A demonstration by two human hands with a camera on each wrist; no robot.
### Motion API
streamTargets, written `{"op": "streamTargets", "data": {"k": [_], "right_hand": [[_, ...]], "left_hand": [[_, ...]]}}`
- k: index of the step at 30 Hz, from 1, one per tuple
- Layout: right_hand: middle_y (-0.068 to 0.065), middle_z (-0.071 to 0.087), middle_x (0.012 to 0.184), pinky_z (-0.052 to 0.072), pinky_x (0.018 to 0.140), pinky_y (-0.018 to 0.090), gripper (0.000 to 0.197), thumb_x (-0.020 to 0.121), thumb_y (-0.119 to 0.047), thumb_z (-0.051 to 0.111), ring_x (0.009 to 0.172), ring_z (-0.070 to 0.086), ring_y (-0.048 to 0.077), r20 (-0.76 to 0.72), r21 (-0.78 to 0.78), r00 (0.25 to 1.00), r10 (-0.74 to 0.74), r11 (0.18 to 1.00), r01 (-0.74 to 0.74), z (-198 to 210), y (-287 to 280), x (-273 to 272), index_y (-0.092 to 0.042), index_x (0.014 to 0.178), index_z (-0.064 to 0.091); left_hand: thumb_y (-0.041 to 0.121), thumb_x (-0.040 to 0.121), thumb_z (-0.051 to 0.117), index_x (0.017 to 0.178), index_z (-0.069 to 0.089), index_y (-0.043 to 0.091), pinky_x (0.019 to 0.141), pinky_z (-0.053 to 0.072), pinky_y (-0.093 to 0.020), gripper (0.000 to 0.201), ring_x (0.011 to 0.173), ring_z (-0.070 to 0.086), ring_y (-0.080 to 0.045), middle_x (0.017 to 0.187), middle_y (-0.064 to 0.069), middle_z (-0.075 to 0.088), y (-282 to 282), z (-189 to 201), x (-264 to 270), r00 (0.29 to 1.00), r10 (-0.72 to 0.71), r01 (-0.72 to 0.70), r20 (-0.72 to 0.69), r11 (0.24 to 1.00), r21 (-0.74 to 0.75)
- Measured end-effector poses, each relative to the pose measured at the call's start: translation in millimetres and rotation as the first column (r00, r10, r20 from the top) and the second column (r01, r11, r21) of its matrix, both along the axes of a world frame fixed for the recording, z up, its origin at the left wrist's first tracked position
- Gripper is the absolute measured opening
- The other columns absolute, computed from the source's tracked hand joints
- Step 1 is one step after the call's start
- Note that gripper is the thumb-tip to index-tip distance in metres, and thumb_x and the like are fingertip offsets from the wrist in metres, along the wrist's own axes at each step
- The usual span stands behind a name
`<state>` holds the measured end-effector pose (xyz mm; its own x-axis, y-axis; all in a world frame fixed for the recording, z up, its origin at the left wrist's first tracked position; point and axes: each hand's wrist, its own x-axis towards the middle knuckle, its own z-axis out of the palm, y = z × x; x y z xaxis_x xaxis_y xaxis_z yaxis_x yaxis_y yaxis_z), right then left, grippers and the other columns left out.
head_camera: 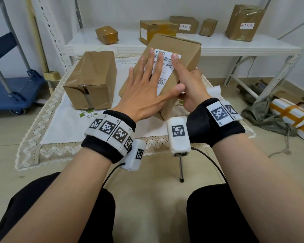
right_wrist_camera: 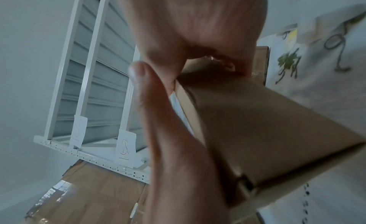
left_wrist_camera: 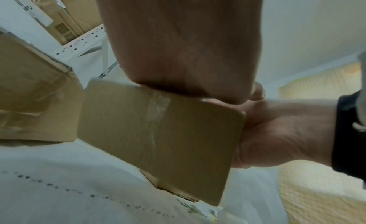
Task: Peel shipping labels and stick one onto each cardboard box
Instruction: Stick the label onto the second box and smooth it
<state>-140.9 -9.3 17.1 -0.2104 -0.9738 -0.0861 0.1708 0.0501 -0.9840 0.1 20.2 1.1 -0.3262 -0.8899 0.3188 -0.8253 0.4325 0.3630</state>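
A tall cardboard box (head_camera: pixel 188 55) leans tilted on the cloth-covered table (head_camera: pixel 63 123). On its top face is a white shipping label (head_camera: pixel 167 67) with a barcode and a QR code. My left hand (head_camera: pixel 147 81) lies flat on the label, fingers spread, pressing. My right hand (head_camera: pixel 191 85) grips the box's right side, with the index finger stretched onto the label's top right corner. The left wrist view shows the box's taped end (left_wrist_camera: pixel 158 133) under my left palm (left_wrist_camera: pixel 178 47). The right wrist view shows my right hand (right_wrist_camera: pixel 188 23) wrapped round the box (right_wrist_camera: pixel 267 125).
A second taped box (head_camera: pixel 93 78) without a label stands to the left on the table. A white sheet (head_camera: pixel 215 91) lies behind my right hand. Several labelled boxes sit on the white shelf (head_camera: pixel 218 48) behind. A blue trolley (head_camera: pixel 12 92) stands at the left, and white parcels (head_camera: pixel 291 113) lie on the floor at the right.
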Motion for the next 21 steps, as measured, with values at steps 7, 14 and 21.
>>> {"op": "streamTargets", "data": {"k": [7,14,21], "right_hand": [[0.012,0.069,0.122,0.064,0.071,0.036,0.108,0.059,-0.063,0.084,0.094,0.077,0.022,0.050,-0.002,0.999,0.011,1.000,-0.011,-1,-1,0,-0.005,0.140,0.043],[0.006,0.074,0.114,0.063,0.066,0.032,0.082,0.083,-0.055,0.076,0.093,0.077,0.019,0.043,0.045,0.999,0.017,0.999,-0.019,-1,-5,-8,-0.009,0.141,0.041],[-0.003,0.078,0.108,0.059,0.090,0.040,0.049,0.089,-0.049,0.073,0.101,0.074,0.017,-0.064,-0.008,0.988,0.142,0.990,-0.142,6,4,-1,-0.021,0.128,0.059]], "left_hand": [[0.086,0.080,0.010,0.161,-0.017,0.024,0.125,-0.013,-0.051,0.106,0.155,-0.024,-0.021,0.168,-0.001,-0.027,2,-4,-9,0.997,-0.034,0.036,0.066,0.999,-0.026],[0.086,0.078,0.008,0.161,-0.016,0.024,0.125,-0.014,-0.051,0.106,0.155,-0.024,-0.020,0.168,0.001,-0.027,2,1,-5,0.996,-0.045,0.047,0.075,0.998,-0.034],[0.087,0.076,0.005,0.161,-0.017,0.021,0.123,-0.016,-0.050,0.109,0.154,-0.025,-0.022,0.167,-0.002,-0.028,-7,5,15,0.995,0.043,-0.040,0.088,0.998,-0.039]]}}
